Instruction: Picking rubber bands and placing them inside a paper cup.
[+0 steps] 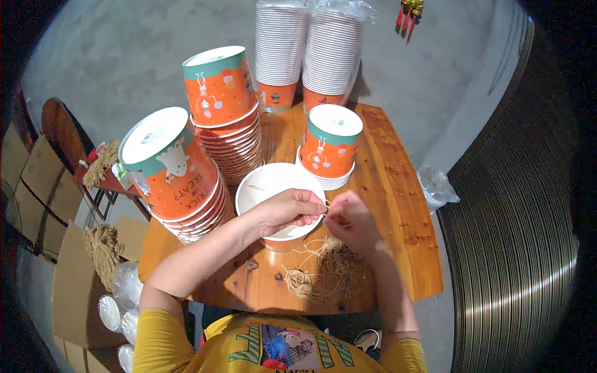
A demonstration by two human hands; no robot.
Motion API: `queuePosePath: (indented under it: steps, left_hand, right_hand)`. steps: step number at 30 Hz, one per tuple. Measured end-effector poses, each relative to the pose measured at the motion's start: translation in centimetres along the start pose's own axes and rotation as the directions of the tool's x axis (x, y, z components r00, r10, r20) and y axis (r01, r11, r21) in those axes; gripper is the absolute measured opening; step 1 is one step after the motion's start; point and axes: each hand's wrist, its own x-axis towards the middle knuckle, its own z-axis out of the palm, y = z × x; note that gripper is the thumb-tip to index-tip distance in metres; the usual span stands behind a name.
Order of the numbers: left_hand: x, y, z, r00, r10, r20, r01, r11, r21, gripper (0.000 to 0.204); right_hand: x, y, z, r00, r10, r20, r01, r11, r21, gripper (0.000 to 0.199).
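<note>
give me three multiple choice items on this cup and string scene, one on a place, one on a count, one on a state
1. Where does the loose bundle of twine lie?
A. on the wooden table, near the person
B. inside the open cup
C. on the floor

2. How many wrapped tall stacks of cups stand at the table's far edge?
A. one
B. two
C. four

3. How does the open cup under the hands stand?
A. upside down
B. on its side
C. mouth up

Answers:
1 A: the twine rests on the wood in front of the open cup.
2 B: two stacks stand side by side.
3 C: its white inside shows, with the left hand and right hand pinching a strand at its rim.
</note>
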Motion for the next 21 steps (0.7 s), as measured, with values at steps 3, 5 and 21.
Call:
queuePosePath:
  steps: [3, 5, 21]
  left_hand:
    - [0.2, 0.0, 0.0, 1.000, 0.019, 0.003, -0.019, 1.000, -0.006, 0.007]
    - [0.3, 0.0, -0.1, 1.000, 0.008, 0.006, -0.008, 1.000, -0.001, 0.008]
    - [0.5, -0.2, -0.8, 0.999, -0.015, 0.030, 0.015, 1.000, 0.005, 0.010]
  right_hand:
    - [-0.1, 0.3, 0.3, 1.000, 0.000, -0.004, -0.001, 0.996, -0.090, 0.012]
    - [-0.2, 0.7, 0.7, 0.997, 0.004, -0.080, -0.003, 1.000, 0.014, 0.016]
    - [0.4, 0.5, 0.8, 0.910, -0.409, -0.064, 0.319, 0.791, -0.522, 0.026]
